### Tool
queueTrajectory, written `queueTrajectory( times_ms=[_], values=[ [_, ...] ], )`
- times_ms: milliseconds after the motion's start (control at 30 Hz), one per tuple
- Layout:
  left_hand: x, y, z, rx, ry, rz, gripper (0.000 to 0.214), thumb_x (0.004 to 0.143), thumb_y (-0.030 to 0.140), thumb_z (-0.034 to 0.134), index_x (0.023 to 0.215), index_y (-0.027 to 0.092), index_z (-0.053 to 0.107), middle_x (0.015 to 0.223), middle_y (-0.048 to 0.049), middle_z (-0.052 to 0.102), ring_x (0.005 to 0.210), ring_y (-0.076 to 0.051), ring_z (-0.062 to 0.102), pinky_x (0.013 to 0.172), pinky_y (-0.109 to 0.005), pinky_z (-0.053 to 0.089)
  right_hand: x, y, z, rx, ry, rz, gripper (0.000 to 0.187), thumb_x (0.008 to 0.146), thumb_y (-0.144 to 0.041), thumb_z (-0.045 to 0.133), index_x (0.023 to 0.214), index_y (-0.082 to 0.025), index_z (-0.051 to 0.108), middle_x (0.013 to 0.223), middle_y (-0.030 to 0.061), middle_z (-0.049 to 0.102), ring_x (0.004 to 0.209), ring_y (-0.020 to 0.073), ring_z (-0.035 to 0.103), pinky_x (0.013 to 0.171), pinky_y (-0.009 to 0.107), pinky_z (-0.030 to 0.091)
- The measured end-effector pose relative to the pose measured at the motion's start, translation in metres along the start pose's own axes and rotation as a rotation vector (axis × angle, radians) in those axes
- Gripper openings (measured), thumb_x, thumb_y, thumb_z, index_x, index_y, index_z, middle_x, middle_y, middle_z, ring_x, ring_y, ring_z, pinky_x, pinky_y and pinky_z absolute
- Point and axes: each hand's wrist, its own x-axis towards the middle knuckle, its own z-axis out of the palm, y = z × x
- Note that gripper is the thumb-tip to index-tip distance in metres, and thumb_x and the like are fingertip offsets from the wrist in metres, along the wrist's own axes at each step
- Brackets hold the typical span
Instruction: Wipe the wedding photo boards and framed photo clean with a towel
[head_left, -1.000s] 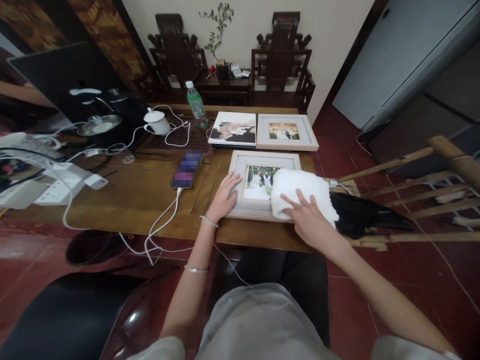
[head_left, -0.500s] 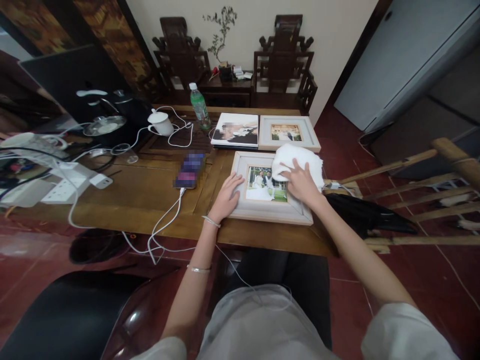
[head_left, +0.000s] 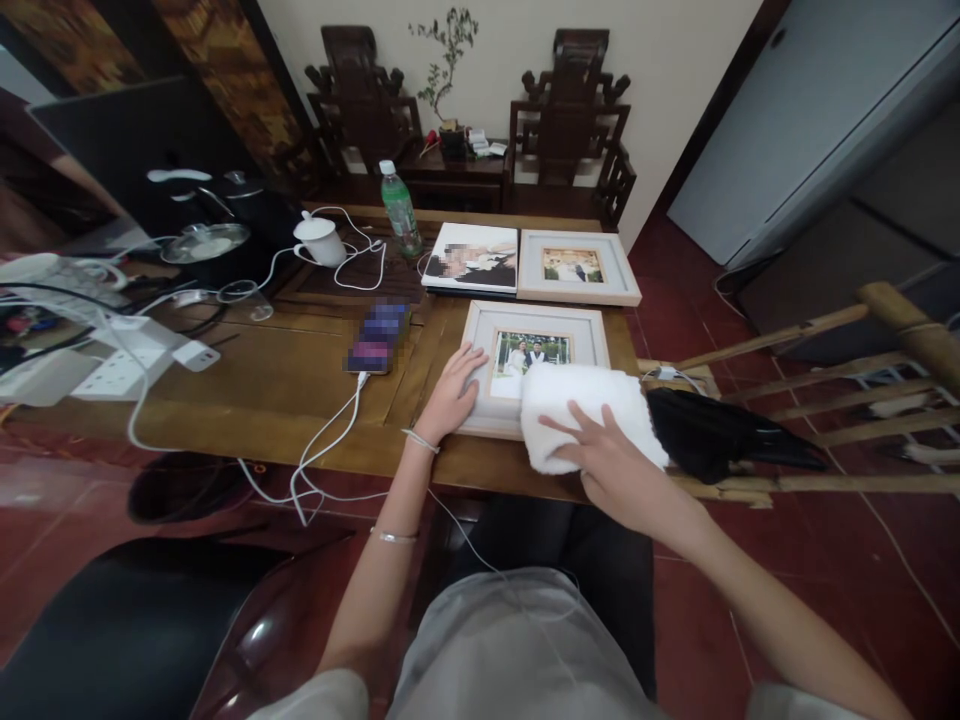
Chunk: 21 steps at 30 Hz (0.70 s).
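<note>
A light wooden picture frame (head_left: 535,318) with a couple's photo lies flat near the front edge of the table. On its left side rests my left hand (head_left: 451,392), fingers stretched out over the border. My right hand (head_left: 600,455) holds a folded white cloth (head_left: 592,390), fingers spread across it, over the frame's lower right corner. The cloth hides that corner and part of the photo, and hangs past the frame's near edge. Behind lie a second light frame (head_left: 619,270) and a white-edged picture panel (head_left: 470,257), side by side.
Left of the frame lies a phone (head_left: 379,338) on a white charging cable. Farther back stand a green-labelled bottle (head_left: 401,210) and a lidded white cup (head_left: 319,240). Power strips (head_left: 124,355) and cables crowd the left. A bamboo rack (head_left: 780,335) with a black item stands right.
My right hand has drawn the white cloth toward me, from the frame's upper right to its lower right corner. My left hand stays on the frame's left side.
</note>
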Motion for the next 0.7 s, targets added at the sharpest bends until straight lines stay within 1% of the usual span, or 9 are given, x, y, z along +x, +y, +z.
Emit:
queueTrajectory(
  times_ms=[67, 133, 233, 300, 400, 467, 567, 633, 700],
  values=[
    [0.0, -0.001, 0.0, 0.005, -0.001, 0.004, 0.043, 0.086, 0.01, 0.043, 0.127, 0.016, 0.056, 0.139, -0.0113, 0.052, 0.141, -0.023, 0.031, 0.116, -0.05, 0.026, 0.0, -0.002, -0.001, 0.026, -0.009, -0.021, 0.064, 0.067, 0.005, 0.036, 0.115, -0.024, 0.066, 0.151, -0.0024, 0.037, 0.143, 0.0348, 0.02, 0.109, 0.069, 0.021],
    [0.0, -0.001, 0.0, 0.011, -0.003, 0.006, 0.043, 0.086, 0.01, 0.043, 0.127, 0.016, 0.055, 0.139, -0.0109, 0.052, 0.141, -0.023, 0.03, 0.116, -0.05, 0.026, 0.012, 0.007, 0.0, 0.029, 0.008, -0.019, 0.064, 0.067, 0.005, 0.036, 0.117, -0.022, 0.065, 0.15, 0.0006, 0.039, 0.142, 0.0353, 0.021, 0.108, 0.069, 0.022],
    [0.0, -0.003, -0.001, 0.01, -0.007, 0.008, 0.044, 0.086, 0.01, 0.043, 0.127, 0.017, 0.055, 0.14, -0.0104, 0.052, 0.141, -0.023, 0.031, 0.116, -0.05, 0.026, 0.046, 0.036, 0.002, -0.02, 0.093, 0.025, 0.063, 0.068, 0.005, 0.037, 0.119, -0.021, 0.064, 0.147, 0.0036, 0.043, 0.142, 0.0347, 0.023, 0.109, 0.069, 0.018],
    [0.0, -0.003, -0.001, 0.004, -0.007, 0.005, 0.044, 0.086, 0.011, 0.043, 0.127, 0.017, 0.056, 0.139, -0.0102, 0.052, 0.14, -0.024, 0.031, 0.116, -0.05, 0.026, 0.072, 0.061, 0.002, -0.086, 0.177, 0.079, 0.064, 0.069, 0.004, 0.039, 0.121, -0.022, 0.063, 0.149, 0.0038, 0.041, 0.142, 0.035, 0.022, 0.109, 0.07, 0.016],
    [0.0, -0.002, -0.001, -0.009, -0.004, 0.001, 0.045, 0.086, 0.011, 0.043, 0.128, 0.018, 0.055, 0.139, -0.0099, 0.052, 0.14, -0.024, 0.031, 0.116, -0.051, 0.026, 0.102, 0.091, 0.0, -0.18, 0.308, 0.167, 0.066, 0.069, 0.003, 0.038, 0.127, -0.02, 0.059, 0.153, 0.0041, 0.034, 0.142, 0.0398, 0.017, 0.105, 0.075, 0.015],
    [0.0, -0.002, -0.001, -0.013, -0.005, -0.001, 0.045, 0.086, 0.011, 0.043, 0.128, 0.018, 0.055, 0.14, -0.0099, 0.051, 0.141, -0.024, 0.031, 0.116, -0.05, 0.026, 0.113, 0.101, 0.001, -0.213, 0.343, 0.22, 0.067, 0.07, 0.004, 0.037, 0.128, -0.02, 0.059, 0.153, 0.0037, 0.034, 0.141, 0.0432, 0.016, 0.101, 0.079, 0.015],
    [0.0, -0.002, 0.0, -0.008, -0.004, 0.002, 0.045, 0.086, 0.011, 0.043, 0.128, 0.018, 0.055, 0.14, -0.0095, 0.051, 0.141, -0.023, 0.031, 0.116, -0.05, 0.026, 0.113, 0.095, 0.005, -0.254, 0.305, 0.244, 0.062, 0.071, 0.002, 0.037, 0.125, -0.019, 0.061, 0.151, 0.0044, 0.038, 0.139, 0.0449, 0.02, 0.1, 0.079, 0.013],
    [0.0, -0.003, 0.0, -0.004, 0.001, 0.006, 0.044, 0.086, 0.011, 0.043, 0.128, 0.018, 0.055, 0.14, -0.0092, 0.052, 0.141, -0.023, 0.031, 0.116, -0.05, 0.026, 0.101, 0.079, 0.006, -0.264, 0.238, 0.239, 0.06, 0.072, 0.002, 0.039, 0.123, -0.017, 0.063, 0.15, 0.0054, 0.04, 0.138, 0.0453, 0.022, 0.101, 0.078, 0.015],
    [0.0, -0.003, 0.0, -0.001, 0.002, 0.011, 0.044, 0.086, 0.011, 0.043, 0.128, 0.018, 0.055, 0.139, -0.0094, 0.052, 0.141, -0.023, 0.031, 0.116, -0.05, 0.026, 0.08, 0.056, 0.005, -0.243, 0.152, 0.216, 0.06, 0.07, 0.003, 0.039, 0.12, -0.017, 0.065, 0.149, 0.0056, 0.042, 0.136, 0.0452, 0.025, 0.101, 0.077, 0.018]
  ],
)
